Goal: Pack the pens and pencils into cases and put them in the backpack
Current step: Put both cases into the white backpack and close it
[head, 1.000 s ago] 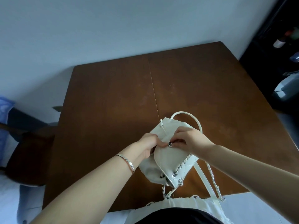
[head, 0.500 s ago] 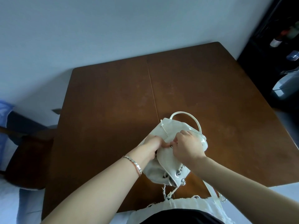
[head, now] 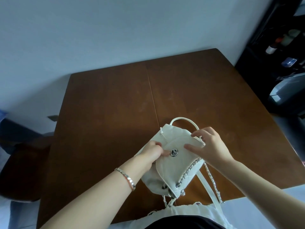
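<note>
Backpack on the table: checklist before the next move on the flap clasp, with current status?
1. White quilted backpack supported: ok, it rests on the wooden table.
2. Flap laid over the opening: ok.
3. Turn-lock clasp fastened: cannot tell.
4. Left hand steadying: ok, fingers curled at the flap's left edge beside the clasp.
5. Right hand clear of the clasp: ok, thumb and spread fingers touch the flap's right side.
6. Cases inside: cannot tell, the interior is covered.
</note>
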A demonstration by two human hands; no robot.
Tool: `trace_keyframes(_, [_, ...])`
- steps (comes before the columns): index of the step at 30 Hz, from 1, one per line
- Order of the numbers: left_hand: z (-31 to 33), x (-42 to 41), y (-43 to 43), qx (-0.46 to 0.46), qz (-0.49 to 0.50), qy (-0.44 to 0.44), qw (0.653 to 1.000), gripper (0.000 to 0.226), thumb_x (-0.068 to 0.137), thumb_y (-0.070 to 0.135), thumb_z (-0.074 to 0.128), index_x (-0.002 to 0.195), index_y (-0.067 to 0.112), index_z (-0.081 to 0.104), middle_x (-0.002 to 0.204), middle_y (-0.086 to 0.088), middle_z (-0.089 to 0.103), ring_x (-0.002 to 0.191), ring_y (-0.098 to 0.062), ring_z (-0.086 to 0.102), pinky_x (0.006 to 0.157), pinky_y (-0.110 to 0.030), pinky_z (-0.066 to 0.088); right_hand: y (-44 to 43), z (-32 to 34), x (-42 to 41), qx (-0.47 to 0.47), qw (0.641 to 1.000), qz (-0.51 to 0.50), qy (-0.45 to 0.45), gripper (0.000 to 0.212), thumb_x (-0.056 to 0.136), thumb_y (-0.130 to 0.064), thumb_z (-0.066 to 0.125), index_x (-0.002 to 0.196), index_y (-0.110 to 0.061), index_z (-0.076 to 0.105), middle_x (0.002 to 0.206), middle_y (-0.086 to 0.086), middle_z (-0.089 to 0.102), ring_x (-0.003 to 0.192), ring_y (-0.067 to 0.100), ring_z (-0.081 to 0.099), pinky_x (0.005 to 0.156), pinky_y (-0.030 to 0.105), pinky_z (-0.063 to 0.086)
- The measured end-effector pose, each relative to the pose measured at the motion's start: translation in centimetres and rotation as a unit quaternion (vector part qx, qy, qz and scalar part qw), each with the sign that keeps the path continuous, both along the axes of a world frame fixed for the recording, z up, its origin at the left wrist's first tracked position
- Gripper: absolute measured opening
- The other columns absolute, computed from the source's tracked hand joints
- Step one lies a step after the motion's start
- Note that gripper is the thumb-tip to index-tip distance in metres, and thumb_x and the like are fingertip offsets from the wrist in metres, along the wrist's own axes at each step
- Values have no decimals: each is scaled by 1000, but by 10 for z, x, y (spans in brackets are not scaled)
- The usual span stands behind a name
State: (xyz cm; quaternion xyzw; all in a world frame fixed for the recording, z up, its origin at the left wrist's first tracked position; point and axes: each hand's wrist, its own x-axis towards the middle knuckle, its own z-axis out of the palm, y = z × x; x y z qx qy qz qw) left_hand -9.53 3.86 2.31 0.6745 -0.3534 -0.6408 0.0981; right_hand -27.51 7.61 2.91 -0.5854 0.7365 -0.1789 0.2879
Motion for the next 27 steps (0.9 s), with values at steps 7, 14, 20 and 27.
trace_keyframes(7, [10, -6, 4, -50, 8, -11, 999, 24, 81, 3, 66, 82, 24, 53, 114, -10, 61, 105, -28, 57, 88, -36, 50, 15, 9, 18, -66, 990, 124, 32, 25, 74, -40, 73, 95, -27, 73, 121, -4, 53, 122, 17, 39, 107, 33, 23])
trace_keyframes(14, [35, -14, 5, -93, 58, 29, 994, 30, 76, 1, 69, 88, 20, 49, 97, -5, 58, 92, -23, 55, 68, -28, 45, 10, 30, 27, -176, 982, 63, -22, 6, 66, -11, 81, 67, -15, 77, 92, 2, 69, 93, 22, 59, 90, 35, 37])
trace_keyframes(20, [78, -17, -9, -147, 64, 67, 985, 31, 72, -2, 71, 91, 16, 53, 96, -6, 58, 89, -20, 54, 66, -27, 43, -13, 81, 14, -196, 972, 129, -15, 5, 68, -14, 80, 72, -15, 77, 84, -10, 60, 90, 16, 56, 92, 45, 43])
trace_keyframes(27, [145, -25, -63, -256, 135, 88, 953, 28, 78, -5, 67, 94, 13, 54, 95, -8, 59, 79, -19, 58, 65, -28, 46, -70, 147, 5, -207, 974, 86, 20, 54, 72, -40, 75, 120, -22, 59, 130, 0, 48, 126, 17, 39, 109, 36, 31])
